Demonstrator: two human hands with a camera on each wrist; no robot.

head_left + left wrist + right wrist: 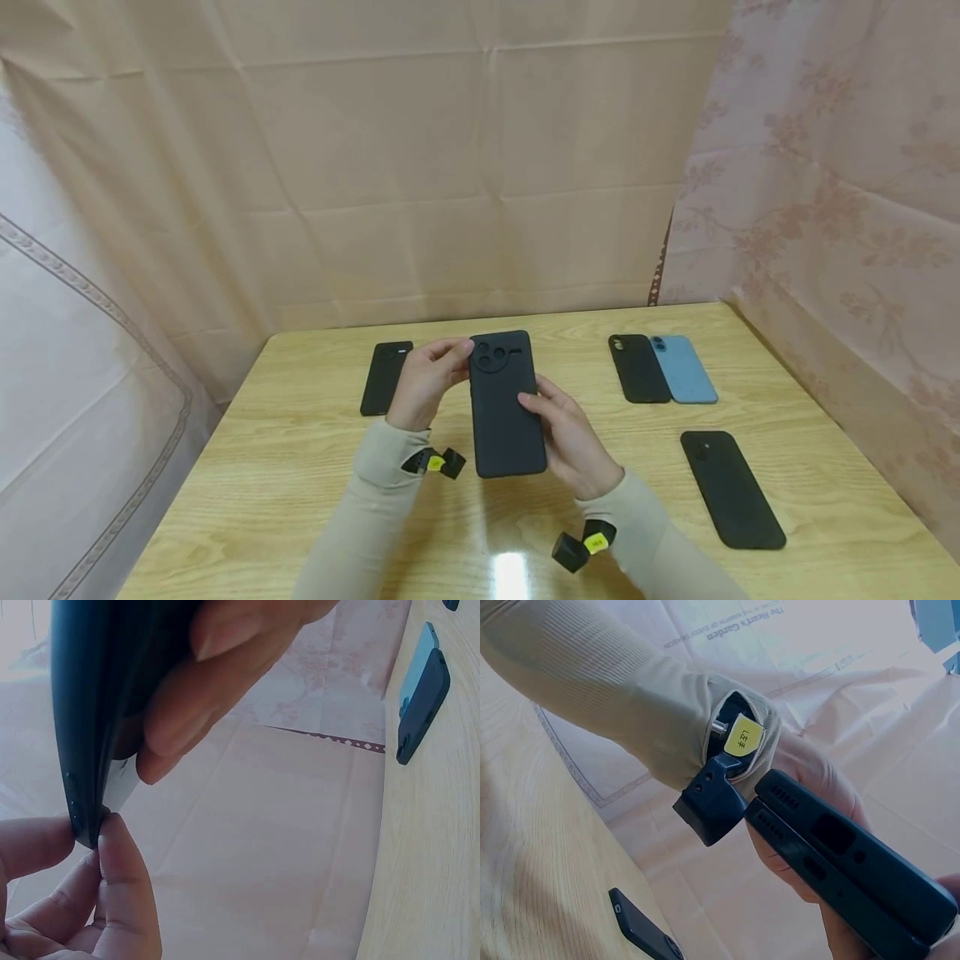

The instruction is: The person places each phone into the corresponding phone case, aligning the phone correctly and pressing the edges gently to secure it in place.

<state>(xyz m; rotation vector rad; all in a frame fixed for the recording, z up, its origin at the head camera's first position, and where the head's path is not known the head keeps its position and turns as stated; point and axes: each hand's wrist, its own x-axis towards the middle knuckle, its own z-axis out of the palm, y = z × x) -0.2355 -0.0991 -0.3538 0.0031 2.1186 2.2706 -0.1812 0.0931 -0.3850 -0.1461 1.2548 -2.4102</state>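
Both hands hold a black phone (840,896) and its dark phone case (506,417) up over the table, the case's back and camera ring facing me in the head view. In the right wrist view, the phone's port end lies beside the case's cutout edge with a thin gap between them. My left hand (432,379) pinches the upper left corner near the camera ring between thumb and finger. My right hand (573,437) grips the right long side, thumb on the case's back. The right fingers (191,705) lie along the far side in the left wrist view.
A black phone (380,387) lies behind the left hand. At back right, a black phone case (641,371) lies against a light blue phone (686,371). Another black phone (735,492) lies front right on the wooden table (247,500). Cloth curtains (375,167) hang around it.
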